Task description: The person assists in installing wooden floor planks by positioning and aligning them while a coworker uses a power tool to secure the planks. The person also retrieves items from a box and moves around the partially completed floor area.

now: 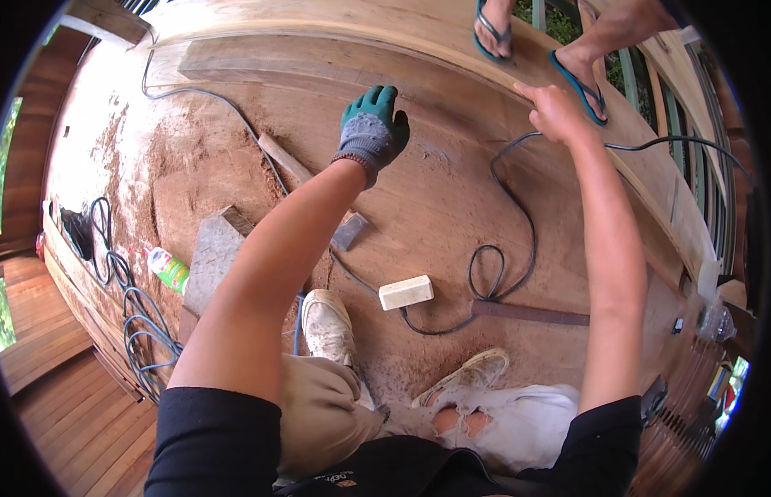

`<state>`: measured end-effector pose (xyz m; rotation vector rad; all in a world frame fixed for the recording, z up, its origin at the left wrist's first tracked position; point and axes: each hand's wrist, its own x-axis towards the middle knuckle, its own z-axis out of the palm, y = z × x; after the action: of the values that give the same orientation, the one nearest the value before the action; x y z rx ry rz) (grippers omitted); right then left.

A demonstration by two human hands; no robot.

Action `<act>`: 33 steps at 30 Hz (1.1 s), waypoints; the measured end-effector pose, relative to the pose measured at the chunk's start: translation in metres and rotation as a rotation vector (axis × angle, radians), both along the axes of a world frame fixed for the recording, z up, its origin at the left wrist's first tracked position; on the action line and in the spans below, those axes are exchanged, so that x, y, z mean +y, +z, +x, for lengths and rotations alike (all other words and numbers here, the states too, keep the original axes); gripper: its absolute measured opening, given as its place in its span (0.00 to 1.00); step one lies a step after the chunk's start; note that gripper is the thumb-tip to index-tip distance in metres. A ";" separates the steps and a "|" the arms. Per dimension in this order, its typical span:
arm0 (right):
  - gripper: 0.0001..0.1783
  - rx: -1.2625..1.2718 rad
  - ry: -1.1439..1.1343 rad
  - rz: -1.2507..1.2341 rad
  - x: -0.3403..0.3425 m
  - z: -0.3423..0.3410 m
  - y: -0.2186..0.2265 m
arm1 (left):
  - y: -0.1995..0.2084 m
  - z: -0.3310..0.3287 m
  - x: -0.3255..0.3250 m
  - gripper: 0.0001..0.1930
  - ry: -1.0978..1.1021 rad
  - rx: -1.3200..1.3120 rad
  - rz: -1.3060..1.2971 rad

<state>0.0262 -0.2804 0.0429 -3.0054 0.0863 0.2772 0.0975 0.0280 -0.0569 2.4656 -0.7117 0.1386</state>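
Observation:
My left hand, in a grey work glove with green fingers, hovers over the sawdust-strewn wooden surface, fingers loosely bent and apart with nothing in them. Bare, my right hand reaches to the edge of a long curved board; its index finger points left along that edge and the other fingers are curled under. Whether it touches the board I cannot tell. Behind the left hand lies a thick wooden plank. A wooden stick and a small grey block lie near my left forearm.
Another person's feet in flip-flops stand on the far board. A white power strip with a looping black cord lies before my shoes. At left are coiled cables, a green-and-white bottle and a wood block.

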 end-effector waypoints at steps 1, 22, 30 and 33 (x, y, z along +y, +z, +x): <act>0.33 -0.010 0.008 0.007 -0.003 -0.001 -0.001 | -0.001 -0.001 -0.001 0.20 -0.005 0.011 -0.002; 0.31 -0.156 0.145 -0.143 -0.004 -0.019 -0.042 | 0.015 0.004 -0.009 0.30 -0.097 -0.401 0.016; 0.28 -0.299 0.094 -0.440 0.022 -0.048 -0.115 | -0.015 -0.008 -0.015 0.35 -0.185 -0.140 0.424; 0.28 -0.342 0.063 -0.343 0.023 -0.060 -0.124 | -0.023 -0.012 -0.010 0.35 -0.217 -0.136 0.452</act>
<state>-0.0338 -0.2575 -0.0810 -3.3453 0.0065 -0.2769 0.0856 0.0182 -0.0799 2.7958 -1.1719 0.0676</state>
